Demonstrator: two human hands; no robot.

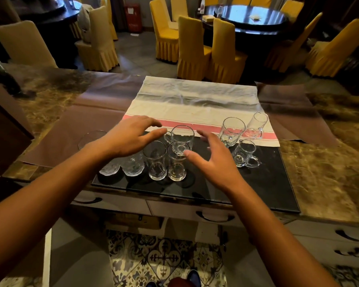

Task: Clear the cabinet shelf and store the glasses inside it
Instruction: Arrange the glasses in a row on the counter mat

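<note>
Clear drinking glasses cluster on the black leather mat at your twelve o'clock; your left hand and right hand hover over them, fingers spread, grasping nothing.

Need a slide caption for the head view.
Both open hands, left and right, hover over glasses on a black mat.
</note>
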